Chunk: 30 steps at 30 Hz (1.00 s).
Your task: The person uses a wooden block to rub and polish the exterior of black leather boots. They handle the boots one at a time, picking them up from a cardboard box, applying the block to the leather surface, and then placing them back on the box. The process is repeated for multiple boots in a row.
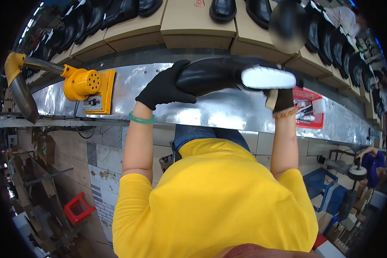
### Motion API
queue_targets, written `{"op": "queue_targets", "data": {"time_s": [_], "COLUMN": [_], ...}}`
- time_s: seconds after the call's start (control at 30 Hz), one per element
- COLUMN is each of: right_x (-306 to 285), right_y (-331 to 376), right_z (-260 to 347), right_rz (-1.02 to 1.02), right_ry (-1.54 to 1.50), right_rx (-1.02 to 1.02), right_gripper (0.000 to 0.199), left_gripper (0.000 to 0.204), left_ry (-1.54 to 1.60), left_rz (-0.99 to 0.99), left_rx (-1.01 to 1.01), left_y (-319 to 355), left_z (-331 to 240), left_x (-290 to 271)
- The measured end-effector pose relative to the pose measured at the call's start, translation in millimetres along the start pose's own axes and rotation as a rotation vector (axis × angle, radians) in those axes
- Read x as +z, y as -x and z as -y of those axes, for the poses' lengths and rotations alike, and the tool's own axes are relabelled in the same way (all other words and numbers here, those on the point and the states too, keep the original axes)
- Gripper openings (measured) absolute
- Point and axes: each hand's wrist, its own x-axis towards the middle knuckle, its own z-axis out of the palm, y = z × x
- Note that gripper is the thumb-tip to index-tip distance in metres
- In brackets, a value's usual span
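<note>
Boot (210, 75) lies sideways above the metal bench (228, 109), so its white insert (267, 78) shows. Gloved left hand (165, 88) wraps the toe; right hand (283, 99) (partly hidden) pinches a tan block (271, 99).

boot (210, 75): glossy black leather, smooth white sole
gloves: matt black knit cloth on left hand (163, 88)
surface (219, 109): dull, scuffed sheet metal
boxes (198, 19): plain brown cardboard
</note>
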Motion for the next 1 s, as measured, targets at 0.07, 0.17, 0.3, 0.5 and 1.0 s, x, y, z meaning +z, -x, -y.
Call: {"op": "queue_targets", "data": {"time_s": [0.07,0.17,0.3,0.5,1.0], "right_x": [30,102,144,216,146], "right_y": [-1,14,20,34,18], "right_z": [9,10,-4,-26,-53], "right_rz": [0.059,0.143,0.328,0.457,0.389], "right_ry": [0.173,0.529,0.392,0.505,0.826], "right_rx": [-0.023,-0.114,-0.069,0.046,0.054], "right_gripper": [0.03,0.034,0.03,0.035,0.044], "left_gripper": [0.1,0.097,0.096,0.034,0.046], "left_ry": [-0.014,0.039,-0.106,0.448,1.604], "left_rz": [-0.008,-0.187,-0.47,-1.123,-0.704], "left_rx": [-0.092,0.071,0.457,0.431,0.166], "left_y": [-3,-11,-19,-11,-41], "left_z": [5,35,49,39,7], "left_x": [5,35,62,74,35]}}
